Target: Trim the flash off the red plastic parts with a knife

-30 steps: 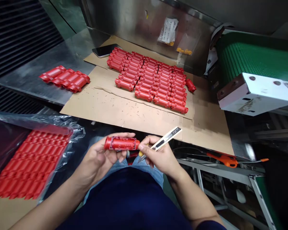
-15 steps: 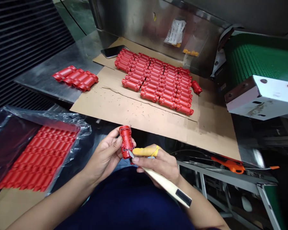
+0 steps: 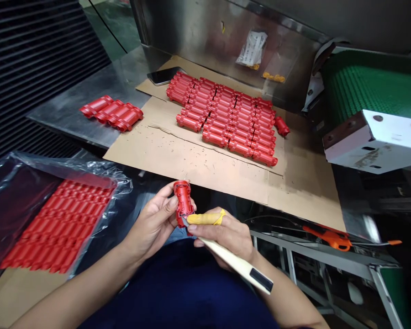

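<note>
My left hand (image 3: 157, 218) is closed around a red plastic tubular part (image 3: 184, 201), held roughly upright in front of my body. A knife (image 3: 238, 265) with a cream handle and a black patch near its end is gripped in my right hand (image 3: 226, 232). Its small blade touches the lower end of the red part, partly hidden by my fingers. A yellow finger cot (image 3: 207, 218) covers my right index finger, which points along the blade.
Rows of red parts (image 3: 226, 116) lie on a cardboard sheet (image 3: 188, 157), with a phone (image 3: 166, 76) behind. Several more sit on the metal table at left (image 3: 112, 113). A plastic-lined box (image 3: 56, 224) holds many others. A green conveyor belt (image 3: 380, 82) and orange-handled tool (image 3: 332, 238) are at right.
The knife blade and my right index finger have shifted slightly left across the lower end of the red part. The whole view has drifted a little; both grips are the same.
</note>
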Demonstrator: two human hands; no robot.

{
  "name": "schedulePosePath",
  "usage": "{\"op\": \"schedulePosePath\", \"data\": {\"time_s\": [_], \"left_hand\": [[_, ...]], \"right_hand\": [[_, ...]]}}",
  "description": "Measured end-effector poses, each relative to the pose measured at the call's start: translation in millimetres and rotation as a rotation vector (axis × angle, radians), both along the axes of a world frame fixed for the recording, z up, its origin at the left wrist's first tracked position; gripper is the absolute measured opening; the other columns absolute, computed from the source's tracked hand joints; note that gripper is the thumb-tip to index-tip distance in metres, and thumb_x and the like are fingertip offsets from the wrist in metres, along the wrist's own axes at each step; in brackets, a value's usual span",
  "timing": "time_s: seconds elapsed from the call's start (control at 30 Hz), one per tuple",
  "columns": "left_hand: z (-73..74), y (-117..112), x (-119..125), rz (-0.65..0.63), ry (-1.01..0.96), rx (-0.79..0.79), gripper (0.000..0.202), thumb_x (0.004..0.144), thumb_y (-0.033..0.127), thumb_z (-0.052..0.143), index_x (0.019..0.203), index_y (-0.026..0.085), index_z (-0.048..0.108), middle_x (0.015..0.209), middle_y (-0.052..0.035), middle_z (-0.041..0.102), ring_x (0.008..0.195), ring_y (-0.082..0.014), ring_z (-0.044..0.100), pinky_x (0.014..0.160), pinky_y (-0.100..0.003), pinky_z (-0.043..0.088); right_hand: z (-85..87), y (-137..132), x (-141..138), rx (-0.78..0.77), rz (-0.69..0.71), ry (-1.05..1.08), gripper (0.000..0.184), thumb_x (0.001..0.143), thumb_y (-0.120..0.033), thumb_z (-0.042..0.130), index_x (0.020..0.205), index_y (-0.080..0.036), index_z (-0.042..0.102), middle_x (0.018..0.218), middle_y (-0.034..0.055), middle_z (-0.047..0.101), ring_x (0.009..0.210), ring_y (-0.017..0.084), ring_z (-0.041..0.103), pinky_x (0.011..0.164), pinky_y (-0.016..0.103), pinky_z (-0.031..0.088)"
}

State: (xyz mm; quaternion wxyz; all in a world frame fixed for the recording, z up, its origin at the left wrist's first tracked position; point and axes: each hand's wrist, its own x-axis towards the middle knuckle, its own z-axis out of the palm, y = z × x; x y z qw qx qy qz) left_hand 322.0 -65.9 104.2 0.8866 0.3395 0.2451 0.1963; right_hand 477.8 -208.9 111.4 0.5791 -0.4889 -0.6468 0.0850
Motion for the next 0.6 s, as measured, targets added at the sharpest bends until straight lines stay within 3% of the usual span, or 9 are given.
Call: {"op": "schedulePosePath", "data": {"time_s": [0.17, 0.33, 0.43, 0.6], "left_hand": [[-2.1, -1, 2, 0.048, 0.037, 0.028, 0.043, 0.102, 0.033, 0.08, 0.139, 0.017, 0.063, 0.101, -0.0106, 0.079, 0.083, -0.0163, 0.074, 0.076, -0.025, 0.062], [-5.2, -3, 4, 0.068, 0.068, 0.006, 0.039, 0.1, 0.034, 0.083, 0.132, 0.017, 0.069, 0.097, -0.0085, 0.078, 0.081, -0.0158, 0.073, 0.073, -0.023, 0.062], [-4.2, -2, 4, 0.082, 0.064, -0.067, 0.042, 0.098, 0.033, 0.085, 0.134, 0.016, 0.072, 0.102, -0.0097, 0.079, 0.088, -0.0174, 0.075, 0.077, -0.025, 0.063], [3.6, 0, 6, 0.046, 0.025, -0.182, 0.043, 0.097, 0.028, 0.082, 0.138, 0.018, 0.074, 0.096, -0.0097, 0.077, 0.081, -0.0198, 0.072, 0.073, -0.03, 0.063]], "right_hand": [[4.1, 2, 1, -0.043, 0.01, 0.024, 0.026, 0.107, -0.018, 0.071, 0.133, -0.017, 0.073, 0.114, 0.0134, 0.083, 0.101, 0.024, 0.081, 0.089, 0.041, 0.071], [7.1, 1, 2, -0.12, -0.007, -0.308, 0.024, 0.107, -0.012, 0.067, 0.131, -0.013, 0.072, 0.098, 0.0093, 0.08, 0.094, 0.023, 0.073, 0.081, 0.036, 0.069], [9.4, -3, 3, -0.13, -0.062, -0.399, 0.023, 0.11, -0.012, 0.062, 0.13, -0.015, 0.072, 0.102, 0.01, 0.079, 0.096, 0.023, 0.072, 0.081, 0.036, 0.069], [11.7, -7, 7, -0.077, -0.104, 0.093, 0.027, 0.108, -0.018, 0.071, 0.134, -0.026, 0.074, 0.11, 0.0075, 0.081, 0.1, 0.022, 0.078, 0.088, 0.039, 0.072]]}}
